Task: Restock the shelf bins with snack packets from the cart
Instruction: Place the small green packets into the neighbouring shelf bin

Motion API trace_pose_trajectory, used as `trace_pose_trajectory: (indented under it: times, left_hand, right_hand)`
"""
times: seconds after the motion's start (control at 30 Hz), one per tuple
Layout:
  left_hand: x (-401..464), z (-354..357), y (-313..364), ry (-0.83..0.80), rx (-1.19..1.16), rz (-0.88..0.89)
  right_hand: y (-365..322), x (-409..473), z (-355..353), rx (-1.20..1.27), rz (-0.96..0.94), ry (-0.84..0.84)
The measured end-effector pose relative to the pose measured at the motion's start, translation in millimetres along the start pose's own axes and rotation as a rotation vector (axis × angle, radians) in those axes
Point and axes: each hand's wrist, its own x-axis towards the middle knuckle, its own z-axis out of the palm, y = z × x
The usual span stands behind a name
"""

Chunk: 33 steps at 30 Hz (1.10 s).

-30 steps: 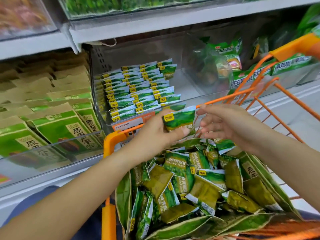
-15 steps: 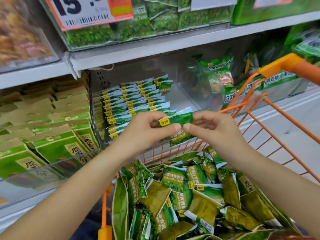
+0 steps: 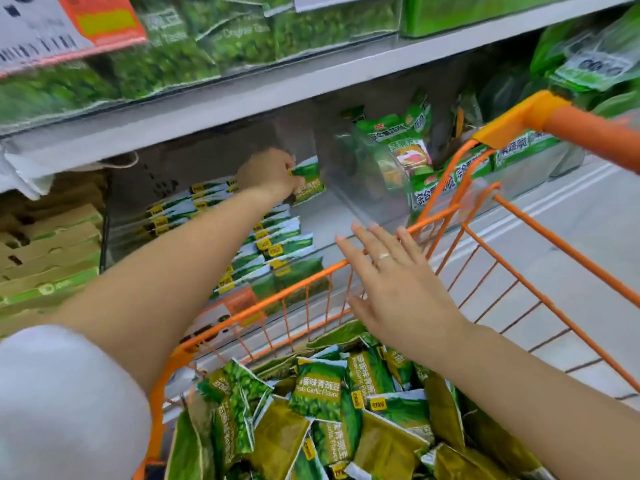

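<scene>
Snack packets fill the orange cart (image 3: 460, 233) at six o'clock, a loose green heap (image 3: 318, 403), while more stand in neat rows (image 3: 266, 244) inside the clear shelf bin (image 3: 367, 202) at twelve. The shelf above (image 3: 311, 81) overhangs that bin, so headroom at the back looks tight. The left hand (image 3: 268, 174) is deep inside at eleven o'clock, pinching one packet (image 3: 308, 181) upright beyond the last row. To do this well, the packet probably should go down label-forward, touching the row in front, then be released without dragging its neighbours over. Bare bin floor at one o'clock offers room for further rows; the clear divider there is the edge to mind. The right hand (image 3: 391, 282) hovers flat and wide over the cart's front rail, holding nothing.
</scene>
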Motion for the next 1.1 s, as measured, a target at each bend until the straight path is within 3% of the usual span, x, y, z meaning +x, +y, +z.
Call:
trace_pose_trajectory:
  times: [0.2,0.47,0.63,0.73,0.8,0.87,0.97,1.03,1.1]
  left_hand:
    - [13.9,20.8,-10.9,0.044,0.323,0.004]
    - [26.6,24.3,-26.5,0.115,0.354,-0.016]
    - [-10.9,-8.8,-15.9,0.186,0.089,0.016]
    - [-78.3,-40.5,-3.1,0.182,-0.206,0.226]
    - [-138.7,-53.4,-1.1,0.059,-0.405,0.351]
    - [-190.8,-56.3,-7.9,-0.161,-0.43,0.367]
    - [-233.9,-42.3,-25.0,-0.424,-0.099,0.42]
    - [-247.7,-31.5,-31.0,-0.572,0.057,0.463]
    - [-258.3,-21.8,-31.1,-0.688,0.226,0.476]
  right_hand:
    - [2.3,-0.9,4.2,-0.043,-0.013,0.029]
    - [3.0,-1.7,3.6,-0.044,-0.028,0.031]
    - [3.2,-4.5,-2.0,-0.019,-0.04,0.062]
    - [-2.2,-6.5,-15.7,0.084,-0.22,0.147]
    - [-12.8,-7.7,-30.5,0.134,-0.325,0.133]
    - [-26.6,-13.2,-45.9,0.147,-0.329,-0.11]
    - [-34.9,-28.0,-41.5,0.064,-0.304,-0.597]
    - [-37.4,-32.4,-37.3,0.055,-0.296,-0.702]
    - [-35.7,-32.1,-33.2,0.064,-0.252,-0.702]
